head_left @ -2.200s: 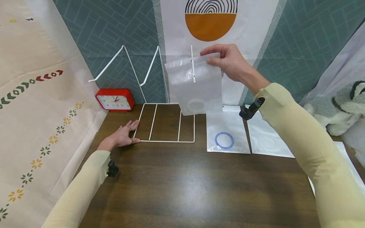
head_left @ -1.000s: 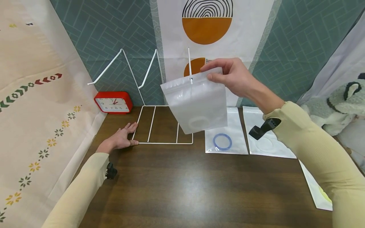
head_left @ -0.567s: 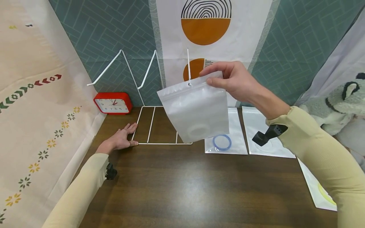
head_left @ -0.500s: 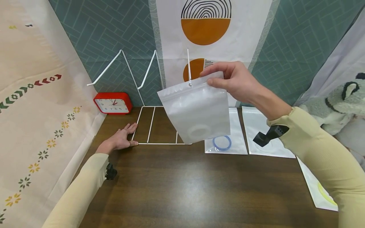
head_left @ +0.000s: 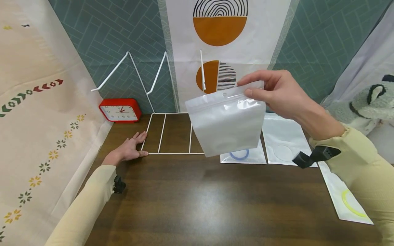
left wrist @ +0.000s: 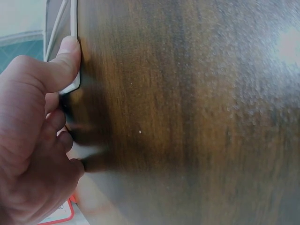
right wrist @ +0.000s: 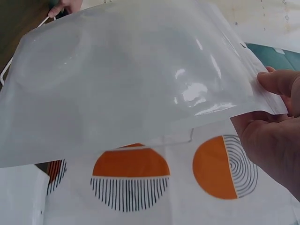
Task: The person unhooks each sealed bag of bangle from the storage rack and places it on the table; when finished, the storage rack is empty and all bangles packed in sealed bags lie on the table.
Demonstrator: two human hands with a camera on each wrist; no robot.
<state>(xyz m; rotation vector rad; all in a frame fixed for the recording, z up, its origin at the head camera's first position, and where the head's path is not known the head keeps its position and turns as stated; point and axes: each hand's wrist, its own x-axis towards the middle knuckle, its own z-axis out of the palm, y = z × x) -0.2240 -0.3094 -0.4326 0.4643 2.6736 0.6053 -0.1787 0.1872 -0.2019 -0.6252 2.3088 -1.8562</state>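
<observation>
In the head view my right hand (head_left: 284, 97) pinches the upper right corner of a white zip bag (head_left: 226, 124) between thumb and fingers. The bag hangs tilted, its small hanging hole apart from the right hook's tip. A faint ring shape (right wrist: 51, 58) shows through it in the right wrist view. The white wire display rack (head_left: 172, 153) stands on the table with three hooks. My left hand (head_left: 130, 148) rests at its base's left front corner, fingers extended; in the left wrist view the thumb (left wrist: 69, 56) presses the wire.
Flat bags lie at the right: one with a blue ring (head_left: 240, 155), one with a pale ring (head_left: 283, 153), one with a yellow ring (head_left: 351, 205). A red clock (head_left: 120, 110) stands behind the left hand. A plush toy (head_left: 366, 102) sits far right.
The bag was on the right hook with its hole around the wire; it has slid down and off the tip. My right hand moved right and toward me. The left hand stayed.
</observation>
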